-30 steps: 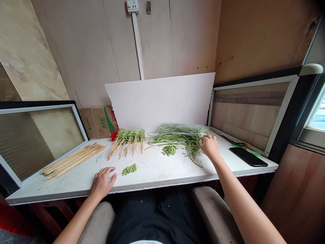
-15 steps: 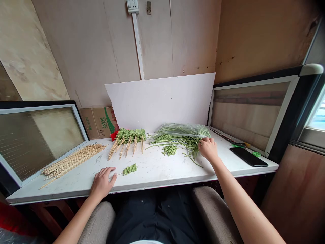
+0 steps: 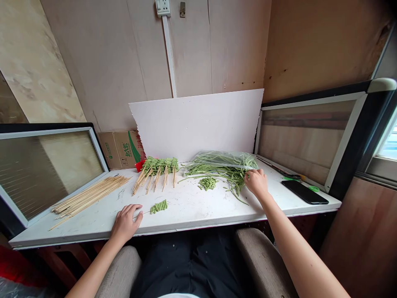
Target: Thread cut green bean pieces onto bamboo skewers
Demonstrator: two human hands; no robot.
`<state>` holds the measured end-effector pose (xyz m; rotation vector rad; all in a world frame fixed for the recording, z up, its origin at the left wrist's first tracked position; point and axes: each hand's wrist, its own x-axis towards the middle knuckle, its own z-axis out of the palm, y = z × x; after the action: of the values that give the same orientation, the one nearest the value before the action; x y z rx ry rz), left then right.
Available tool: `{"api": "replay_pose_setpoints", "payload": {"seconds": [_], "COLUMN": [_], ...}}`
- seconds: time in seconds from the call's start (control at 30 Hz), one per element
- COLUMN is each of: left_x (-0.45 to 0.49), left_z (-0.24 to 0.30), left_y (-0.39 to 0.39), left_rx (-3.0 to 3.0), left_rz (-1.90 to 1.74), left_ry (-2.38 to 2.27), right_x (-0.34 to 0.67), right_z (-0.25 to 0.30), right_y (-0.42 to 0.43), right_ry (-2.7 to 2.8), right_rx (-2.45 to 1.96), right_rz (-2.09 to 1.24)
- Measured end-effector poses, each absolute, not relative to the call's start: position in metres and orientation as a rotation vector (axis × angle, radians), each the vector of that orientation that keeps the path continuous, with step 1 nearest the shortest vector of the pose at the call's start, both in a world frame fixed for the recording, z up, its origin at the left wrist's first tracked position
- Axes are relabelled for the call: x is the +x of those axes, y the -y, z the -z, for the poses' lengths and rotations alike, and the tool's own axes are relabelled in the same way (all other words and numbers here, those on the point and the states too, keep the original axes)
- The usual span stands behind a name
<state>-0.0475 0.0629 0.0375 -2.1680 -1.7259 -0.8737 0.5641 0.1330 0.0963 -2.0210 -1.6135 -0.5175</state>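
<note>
My left hand (image 3: 126,221) rests near the table's front edge, fingers closed around the bare end of a bamboo skewer. Cut green bean pieces (image 3: 159,206) are threaded side by side along that skewer's other end. At the right, my right hand (image 3: 257,182) is closed at the edge of a heap of long green beans (image 3: 235,176); its fingertips are partly hidden, and what they pinch does not show clearly. A clear plastic bag (image 3: 223,158) covers the back of the heap. Short cut bean pieces (image 3: 207,183) lie in a small pile in front of it.
Finished bean skewers (image 3: 159,165) are stacked at the back. Loose bamboo skewers (image 3: 93,192) lie on the left of the white table (image 3: 192,213). A black phone (image 3: 304,191) and a green ring (image 3: 314,188) sit at the right. Framed panels flank the table; a white board (image 3: 198,124) stands behind.
My right hand has shifted very slightly to the right beside the long beans. My left hand and its skewer stay in place.
</note>
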Motion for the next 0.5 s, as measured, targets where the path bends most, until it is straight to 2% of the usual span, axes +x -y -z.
{"api": "replay_pose_setpoints", "payload": {"seconds": [0.5], "left_x": [-0.0468], "left_z": [-0.0377], "left_y": [-0.0631], "left_rx": [-2.173], "left_rz": [0.878], "left_ry": [1.725], "right_x": [0.5674], "right_z": [-0.0878], "right_y": [-0.1420], "right_ry": [1.642], "right_rx": [-1.910], "right_rz": [0.397]}}
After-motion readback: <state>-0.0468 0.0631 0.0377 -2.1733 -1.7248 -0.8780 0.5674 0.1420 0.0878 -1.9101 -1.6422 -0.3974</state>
